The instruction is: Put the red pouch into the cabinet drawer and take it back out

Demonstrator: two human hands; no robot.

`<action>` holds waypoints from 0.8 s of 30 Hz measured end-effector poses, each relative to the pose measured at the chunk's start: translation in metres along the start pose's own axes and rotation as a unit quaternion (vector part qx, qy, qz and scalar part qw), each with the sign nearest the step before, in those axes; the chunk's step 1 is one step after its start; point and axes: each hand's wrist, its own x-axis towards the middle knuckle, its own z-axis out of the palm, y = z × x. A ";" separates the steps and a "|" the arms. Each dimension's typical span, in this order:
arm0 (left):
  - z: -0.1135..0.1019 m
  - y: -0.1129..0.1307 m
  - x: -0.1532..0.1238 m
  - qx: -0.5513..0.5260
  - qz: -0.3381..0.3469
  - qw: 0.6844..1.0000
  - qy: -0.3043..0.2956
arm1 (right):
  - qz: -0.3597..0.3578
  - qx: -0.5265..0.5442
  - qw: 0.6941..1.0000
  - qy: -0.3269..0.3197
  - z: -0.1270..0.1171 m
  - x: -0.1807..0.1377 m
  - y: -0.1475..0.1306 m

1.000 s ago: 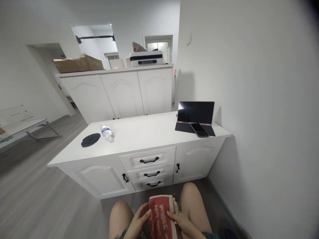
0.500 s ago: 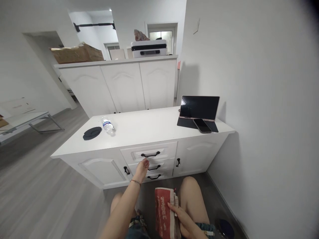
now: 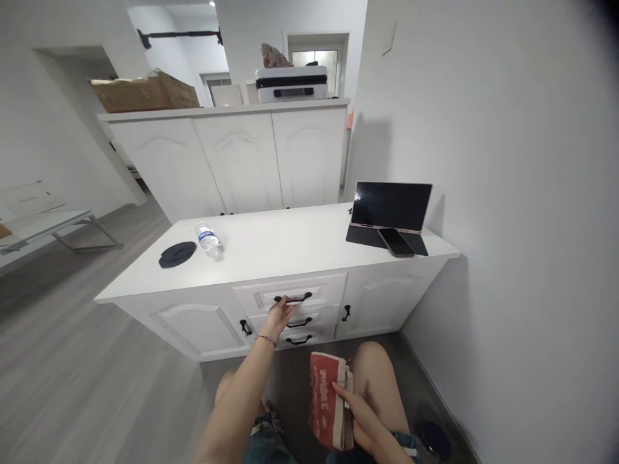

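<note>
My left hand [image 3: 281,313] is at the top drawer's black handle [image 3: 300,298], its fingers curled round the bar's left part. The top drawer [image 3: 325,287] sits closed in the white cabinet. Over my lap, my right hand [image 3: 356,412] grips a folded red and beige cloth bag [image 3: 325,396] with pale lettering, the thumb on its front edge. Two more black handles, the middle one [image 3: 300,322] and the bottom one [image 3: 298,339], lie below my left hand.
On the white countertop [image 3: 278,248] lie a clear water bottle [image 3: 209,240] and a dark round object [image 3: 177,254]. To the right, a tablet [image 3: 391,205] stands propped, with a phone [image 3: 396,242] before it. A wall [image 3: 522,258] borders the right side.
My left hand has risen from just below the top drawer handle and closed round it. The cloth bag in my right hand has shifted slightly right and up.
</note>
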 end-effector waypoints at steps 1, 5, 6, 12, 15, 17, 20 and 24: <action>0.000 -0.001 -0.001 0.003 0.006 1.000 -0.011 | 0.002 0.003 1.000 0.005 0.002 -0.001 -0.001; -0.005 -0.009 -0.006 -0.001 0.025 1.000 -0.011 | 0.008 0.011 1.000 0.016 0.012 -0.003 -0.003; -0.007 -0.011 -0.007 -0.003 0.028 1.000 -0.010 | 0.010 0.012 1.000 0.017 0.013 -0.004 -0.003; -0.018 -0.022 -0.024 -0.009 0.033 0.999 -0.024 | 0.009 0.002 1.000 0.000 0.016 -0.008 -0.005; -0.024 -0.028 -0.036 -0.008 0.034 0.999 -0.016 | 0.032 -0.001 0.999 -0.011 0.021 -0.016 -0.014; -0.028 -0.033 -0.045 -0.010 0.036 0.999 -0.017 | 0.044 -0.005 0.999 -0.016 0.026 -0.023 -0.024; -0.034 -0.039 -0.060 -0.019 0.039 0.999 -0.027 | 0.065 -0.009 0.998 -0.017 0.032 -0.032 -0.041; -0.042 -0.048 -0.076 -0.025 0.040 0.998 -0.030 | 0.038 -0.049 0.998 0.017 0.031 -0.037 -0.067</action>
